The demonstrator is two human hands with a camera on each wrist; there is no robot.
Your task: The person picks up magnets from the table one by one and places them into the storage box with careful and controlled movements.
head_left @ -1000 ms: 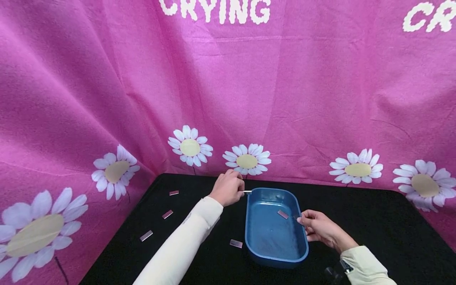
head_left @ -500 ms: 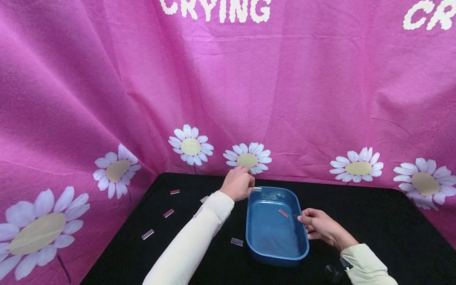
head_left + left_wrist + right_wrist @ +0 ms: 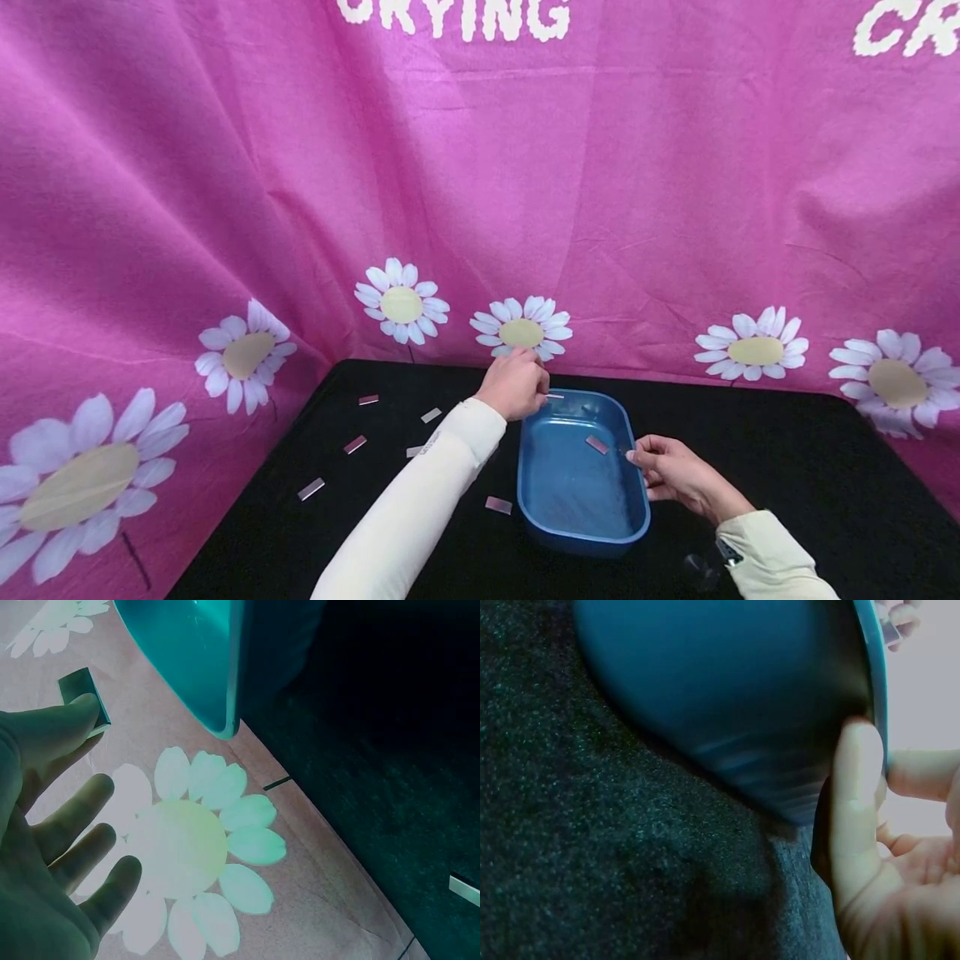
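Between thumb and forefinger, my left hand [image 3: 516, 385] pinches a small flat shiny rectangular piece [image 3: 81, 686], its other fingers spread apart. That hand is at the far left corner of a blue plastic tub [image 3: 577, 504], with the piece's end over the rim. My right hand [image 3: 678, 477] grips the tub's right wall, its thumb [image 3: 856, 772] on one side of the rim and fingers on the other. Inside the tub lies one similar pinkish piece [image 3: 597, 445]. Part of the held piece is hidden by my fingers in the head view.
Several more shiny pieces lie left of the tub on the black table [image 3: 750, 433], one of them [image 3: 498, 505] close to its left wall. My left sleeve partly covers another piece [image 3: 413, 452]. Behind the table hangs a pink cloth [image 3: 637, 208] with printed daisies.
My left hand has moved right with its piece, from beside the tub to its far left corner. Two pieces have come into view beside the sleeve. The right hand keeps its place.
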